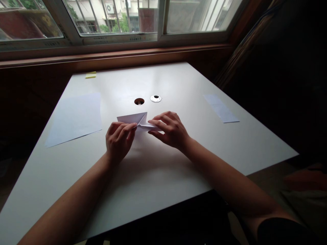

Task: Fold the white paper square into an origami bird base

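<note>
A folded white sheet of paper is held between my two hands above the middle of the table. Its left part stands up as a flap, and a crease runs down from the peak near its centre. My left hand pinches the lower edge between thumb and fingers. On the other side, my right hand grips the narrower right part, with the thumb below and the fingers on top. My fingers hide parts of both ends of the paper.
The white table holds a stack of paper sheets at left and a paper strip at right. Beyond my hands are a cable hole and its round cover. A yellow sticky note lies near the far edge, below the window.
</note>
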`<state>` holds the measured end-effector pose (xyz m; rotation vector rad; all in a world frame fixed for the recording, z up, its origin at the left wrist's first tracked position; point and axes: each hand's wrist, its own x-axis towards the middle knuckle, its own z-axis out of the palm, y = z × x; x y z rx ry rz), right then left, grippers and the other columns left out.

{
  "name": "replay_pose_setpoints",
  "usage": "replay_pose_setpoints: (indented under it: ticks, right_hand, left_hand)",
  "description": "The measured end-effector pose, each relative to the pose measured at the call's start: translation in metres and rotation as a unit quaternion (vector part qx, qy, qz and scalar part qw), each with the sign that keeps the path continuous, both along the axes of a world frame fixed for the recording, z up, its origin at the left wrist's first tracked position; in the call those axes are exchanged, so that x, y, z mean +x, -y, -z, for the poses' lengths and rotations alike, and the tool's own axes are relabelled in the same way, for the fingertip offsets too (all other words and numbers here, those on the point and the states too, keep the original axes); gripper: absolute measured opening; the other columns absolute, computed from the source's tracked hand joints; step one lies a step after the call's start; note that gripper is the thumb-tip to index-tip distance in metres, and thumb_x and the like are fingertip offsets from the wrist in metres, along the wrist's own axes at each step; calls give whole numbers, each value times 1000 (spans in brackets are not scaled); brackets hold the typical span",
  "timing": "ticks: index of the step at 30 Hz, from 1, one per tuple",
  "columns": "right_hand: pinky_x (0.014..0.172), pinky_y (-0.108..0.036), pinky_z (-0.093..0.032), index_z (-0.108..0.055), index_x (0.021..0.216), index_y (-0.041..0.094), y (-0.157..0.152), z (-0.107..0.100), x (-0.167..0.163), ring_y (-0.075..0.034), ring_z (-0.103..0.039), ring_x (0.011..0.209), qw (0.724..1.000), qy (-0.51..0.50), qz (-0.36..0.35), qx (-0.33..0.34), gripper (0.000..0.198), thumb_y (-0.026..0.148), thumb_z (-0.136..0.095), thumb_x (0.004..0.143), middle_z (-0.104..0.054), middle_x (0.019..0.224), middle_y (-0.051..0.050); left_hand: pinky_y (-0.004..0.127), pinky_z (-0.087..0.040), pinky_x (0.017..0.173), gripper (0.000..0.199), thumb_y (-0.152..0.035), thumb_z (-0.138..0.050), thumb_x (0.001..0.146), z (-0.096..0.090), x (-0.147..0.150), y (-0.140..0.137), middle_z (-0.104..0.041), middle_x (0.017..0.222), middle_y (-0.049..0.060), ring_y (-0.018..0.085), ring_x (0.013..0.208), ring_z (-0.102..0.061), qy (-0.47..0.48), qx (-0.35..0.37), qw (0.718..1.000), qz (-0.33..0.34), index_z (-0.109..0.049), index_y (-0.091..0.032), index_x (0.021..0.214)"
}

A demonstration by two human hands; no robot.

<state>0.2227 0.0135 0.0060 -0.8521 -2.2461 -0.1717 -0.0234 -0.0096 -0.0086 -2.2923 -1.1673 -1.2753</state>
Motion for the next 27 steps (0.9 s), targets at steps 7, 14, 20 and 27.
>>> replay_pose_setpoints:
  ticks: [7,14,20,27]
  right_hand:
    - [91,-44,-39,-61,115,29,7,-2,-11,-23,-56,96,999,3,-10,34,20,30,-60,95,-70,104,-2]
    - [81,-39,-42,-61,113,28,10,3,-17,-21,-58,92,998,-38,-36,22,18,26,-59,96,-71,100,-2]
    - [81,-40,-44,-60,117,29,13,4,-19,-21,-59,92,998,-49,-43,22,23,24,-59,95,-71,102,-2]
    - [80,-40,-43,-62,115,30,14,6,-20,-21,-59,93,998,-48,-50,13,21,24,-59,95,-72,102,-1]
  left_hand:
    - [38,-51,81,27,-18,-65,89,-1,3,3,-74,95,2,23,88,-60,-38,3,999,9,-65,-29,114]
    - [38,-53,78,26,-20,-65,89,-3,5,6,-74,95,1,22,83,-60,-51,0,999,14,-67,-29,113]
    - [37,-53,76,27,-20,-67,88,-4,6,6,-75,94,1,21,81,-61,-46,5,999,22,-66,-28,114]
    - [38,-52,74,21,-23,-64,91,-3,5,7,-75,93,2,21,79,-62,-63,-8,998,25,-67,-28,111]
